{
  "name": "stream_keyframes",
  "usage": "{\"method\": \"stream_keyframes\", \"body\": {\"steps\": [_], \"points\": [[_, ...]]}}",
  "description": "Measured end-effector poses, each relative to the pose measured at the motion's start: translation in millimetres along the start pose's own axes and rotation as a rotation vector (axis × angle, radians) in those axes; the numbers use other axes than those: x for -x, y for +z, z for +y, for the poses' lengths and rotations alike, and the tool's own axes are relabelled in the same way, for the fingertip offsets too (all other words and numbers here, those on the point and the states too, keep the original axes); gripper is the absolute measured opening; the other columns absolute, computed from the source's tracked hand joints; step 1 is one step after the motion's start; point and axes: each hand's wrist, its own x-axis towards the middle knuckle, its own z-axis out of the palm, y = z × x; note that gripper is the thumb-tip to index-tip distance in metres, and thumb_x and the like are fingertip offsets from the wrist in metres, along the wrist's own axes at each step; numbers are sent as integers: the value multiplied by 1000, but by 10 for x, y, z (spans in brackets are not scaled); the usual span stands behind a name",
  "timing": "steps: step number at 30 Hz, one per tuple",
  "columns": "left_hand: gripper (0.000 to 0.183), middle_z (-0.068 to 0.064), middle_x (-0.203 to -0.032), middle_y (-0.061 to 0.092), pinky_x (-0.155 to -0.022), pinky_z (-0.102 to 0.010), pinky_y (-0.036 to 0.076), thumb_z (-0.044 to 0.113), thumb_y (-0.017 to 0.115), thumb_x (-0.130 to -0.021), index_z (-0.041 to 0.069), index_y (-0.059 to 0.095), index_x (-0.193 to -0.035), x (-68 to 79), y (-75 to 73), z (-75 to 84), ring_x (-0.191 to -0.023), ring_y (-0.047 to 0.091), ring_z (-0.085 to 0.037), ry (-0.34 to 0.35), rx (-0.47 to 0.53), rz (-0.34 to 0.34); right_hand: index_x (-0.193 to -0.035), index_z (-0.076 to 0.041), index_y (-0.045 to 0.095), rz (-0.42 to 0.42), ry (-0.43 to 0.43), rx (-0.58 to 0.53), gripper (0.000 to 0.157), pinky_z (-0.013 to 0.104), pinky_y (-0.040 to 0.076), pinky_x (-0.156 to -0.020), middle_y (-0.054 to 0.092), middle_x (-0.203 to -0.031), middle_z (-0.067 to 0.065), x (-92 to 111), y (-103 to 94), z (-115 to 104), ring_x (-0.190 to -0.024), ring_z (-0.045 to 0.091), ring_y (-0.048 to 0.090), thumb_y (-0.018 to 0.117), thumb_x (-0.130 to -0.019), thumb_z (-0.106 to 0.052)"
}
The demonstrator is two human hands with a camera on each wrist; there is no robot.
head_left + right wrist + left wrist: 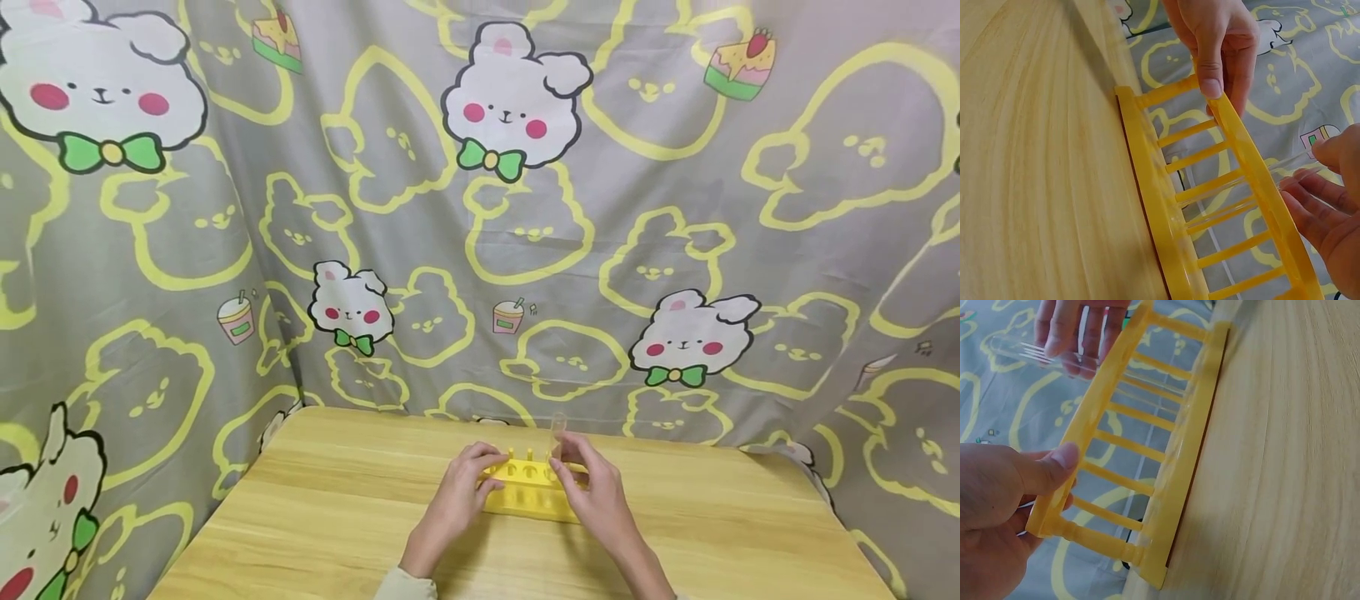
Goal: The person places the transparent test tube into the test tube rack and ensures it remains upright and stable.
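A yellow test tube rack stands on the table, with a top rail of round holes and a row of pegs behind. My left hand grips the left end of its top rail, thumb on the near side. At the right part of the rack, my right hand pinches a clear test tube between thumb and fingers. The tube is upright; its lower part runs through the rail down between the rack's bars, as the right wrist view shows, and its rounded end points up.
The wood-grain table extends around the rack on all sides. Behind and to the left hangs a grey curtain with yellow outlines and white rabbit prints, meeting the table's back edge.
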Motion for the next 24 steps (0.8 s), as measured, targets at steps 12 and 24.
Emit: {"method": "stream_keyframes", "body": {"steps": [12,24], "points": [[41,-2,-122,66,-104,-41,51,9,81,-86,6,72,-125,34,67,-17,-115,61,-22,-32,-44,-2,-130,-7,64,-4,31,50,42,25,61,-73,70,-102,2,37,-84,76,-96,20,72,76,-91,2],[35,-10,-145,56,-110,-53,44,23,59,-105,5,66,-135,98,-192,-225,-134,52,-32,-20,-60,73,-134,-10,65,15,-113,314,46,19,53,-93,71,-114,1,95,-534,164,-104,23,68,79,-90,-3]]}}
